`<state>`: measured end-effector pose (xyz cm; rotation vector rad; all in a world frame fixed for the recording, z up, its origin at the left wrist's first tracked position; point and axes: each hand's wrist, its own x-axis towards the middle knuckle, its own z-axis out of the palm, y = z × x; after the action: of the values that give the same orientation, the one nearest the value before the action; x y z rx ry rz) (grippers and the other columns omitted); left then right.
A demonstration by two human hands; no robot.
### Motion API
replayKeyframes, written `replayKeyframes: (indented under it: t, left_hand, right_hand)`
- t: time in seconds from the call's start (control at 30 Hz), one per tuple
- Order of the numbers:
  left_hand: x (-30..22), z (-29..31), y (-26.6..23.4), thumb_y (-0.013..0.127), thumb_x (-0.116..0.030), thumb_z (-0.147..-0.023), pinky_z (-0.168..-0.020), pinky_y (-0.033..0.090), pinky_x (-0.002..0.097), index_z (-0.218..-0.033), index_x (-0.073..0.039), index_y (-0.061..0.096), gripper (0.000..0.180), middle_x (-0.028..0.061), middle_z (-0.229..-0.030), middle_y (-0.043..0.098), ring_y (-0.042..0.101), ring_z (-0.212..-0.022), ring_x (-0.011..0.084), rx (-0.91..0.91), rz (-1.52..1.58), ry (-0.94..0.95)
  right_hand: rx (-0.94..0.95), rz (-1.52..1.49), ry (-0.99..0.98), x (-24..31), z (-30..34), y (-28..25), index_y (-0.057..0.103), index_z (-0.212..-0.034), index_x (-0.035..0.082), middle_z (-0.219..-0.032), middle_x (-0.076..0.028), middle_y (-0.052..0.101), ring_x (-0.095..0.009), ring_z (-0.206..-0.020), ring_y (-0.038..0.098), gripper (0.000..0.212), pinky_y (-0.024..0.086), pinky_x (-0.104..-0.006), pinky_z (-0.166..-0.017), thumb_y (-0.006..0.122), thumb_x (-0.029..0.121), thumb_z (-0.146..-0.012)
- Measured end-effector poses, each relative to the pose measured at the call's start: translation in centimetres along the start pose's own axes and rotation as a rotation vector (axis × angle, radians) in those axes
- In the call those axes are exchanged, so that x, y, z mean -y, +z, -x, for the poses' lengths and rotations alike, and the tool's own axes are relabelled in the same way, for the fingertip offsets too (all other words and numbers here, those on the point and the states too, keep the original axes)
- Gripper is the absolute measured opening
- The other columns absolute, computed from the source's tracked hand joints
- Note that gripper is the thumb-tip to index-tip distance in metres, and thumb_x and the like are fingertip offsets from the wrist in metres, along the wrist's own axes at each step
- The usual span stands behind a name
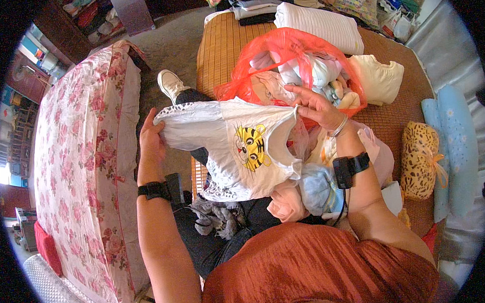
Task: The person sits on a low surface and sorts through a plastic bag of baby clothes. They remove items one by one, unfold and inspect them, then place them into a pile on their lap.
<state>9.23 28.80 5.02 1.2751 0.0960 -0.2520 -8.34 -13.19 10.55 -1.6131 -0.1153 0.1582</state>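
Stretched sideways between my hands is a child's white sleeveless dress (209, 126) with a yellow tiger face printed on its front and black-spotted trim at the hem. My left hand (152, 136) grips the skirt end, thumb on top. At the neck end, my right hand (322, 110) pinches a shoulder strap, its index finger pointing out. Just beyond the right hand lies an open red plastic bag (239, 65) full of folded baby clothes. A blue-and-white cloth (321, 188) and a peach cloth (287, 202) are heaped below the dress. Grey fabric (218, 217) rests on my lap.
I sit on a bed with a woven mat (211, 47). A rolled white quilt (318, 26) and a cream garment (377, 78) lie past the bag. At right are a leopard-print pillow (419, 160) and a blue pillow (459, 147). A flower-covered bed (73, 170) stands left.
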Motion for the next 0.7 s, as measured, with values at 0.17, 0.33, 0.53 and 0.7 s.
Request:
replayKeyframes:
  t: [0.17,0.33,0.53,0.7]
  left_hand:
    - [-0.1,0.2,-0.5,0.046,0.01,-0.086,-0.096,0.045,0.0342,-0.144,-0.002,0.031,0.061,0.0198,-0.134,0.049,0.055,-0.114,0.0262,-0.02,0.004,-0.007]
    - [0.2,-0.3,-0.9,0.044,0.011,-0.086,-0.097,0.044,0.0332,-0.144,-0.002,0.031,0.061,0.0181,-0.14,0.043,0.054,-0.115,0.026,-0.027,0.009,0.027]
    - [0.3,-0.6,-1.1,0.045,0.011,-0.086,-0.098,0.043,0.0315,-0.145,-0.004,0.031,0.062,0.0162,-0.145,0.039,0.053,-0.117,0.0248,-0.089,-0.032,0.008]
    - [0.3,-1.0,-1.5,0.047,0.008,-0.088,-0.091,0.047,0.0335,-0.145,-0.008,0.034,0.06,0.0145,-0.133,0.05,0.057,-0.107,0.0233,-0.004,-0.125,0.028]
  right_hand:
    - [0.022,0.051,-0.021,0.1,-0.3,0.1,0.039,-0.141,0.009,-0.08,0.004,0.055,-0.006,-0.077,0.052,0.054,0.043,-0.0207,-0.073,0.059,0.015,-0.092]
    - [0.001,0.023,-0.012,0.3,-0.3,0.5,0.042,-0.138,0.008,-0.073,0.005,0.052,-0.004,-0.068,0.049,0.055,0.041,-0.0193,-0.066,0.063,0.012,-0.088]
    - [-0.036,0.072,-0.012,0.0,-0.3,0.4,0.049,-0.128,0.009,-0.073,0.006,0.051,-0.004,-0.066,0.048,0.043,0.041,-0.019,-0.062,0.064,0.013,-0.088]
    - [-0.073,0.139,-0.052,-0.5,-0.7,0.2,0.052,-0.123,0.01,-0.074,0.007,0.05,-0.004,-0.068,0.046,0.033,0.039,-0.019,-0.065,0.059,0.015,-0.091]
